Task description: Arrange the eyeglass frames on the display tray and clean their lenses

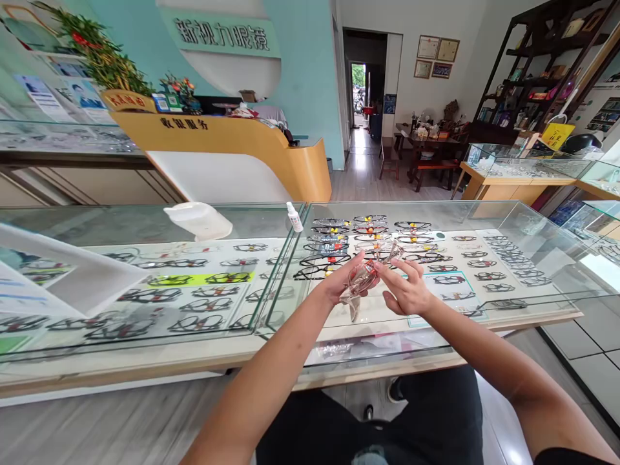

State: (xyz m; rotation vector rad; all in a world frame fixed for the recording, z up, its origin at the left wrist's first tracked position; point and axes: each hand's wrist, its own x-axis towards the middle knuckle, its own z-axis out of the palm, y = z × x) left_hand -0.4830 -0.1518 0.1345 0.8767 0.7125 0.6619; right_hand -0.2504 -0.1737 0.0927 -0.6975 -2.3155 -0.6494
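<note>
Above the glass counter, my left hand [340, 281] is closed around a pair of eyeglasses [361, 279] with thin, pale pinkish frames. A beige piece, perhaps a cloth or a lens, hangs below that hand; I cannot tell which. My right hand [407, 287] reaches in from the right. Its fingertips touch the eyeglasses, while its thumb stands apart and the fingers are spread. Just behind both hands, rows of dark-framed eyeglasses [323, 259] with small red and yellow tags lie on the counter, partly covered by my fingers.
A glass display counter [334, 326] runs across in front of me, with more frames inside. On it stand a white spray bottle [294, 217] and a white scoop-shaped tray [199, 221]. A white folded panel [92, 278] juts in at left. Beyond is a yellow service desk [232, 139].
</note>
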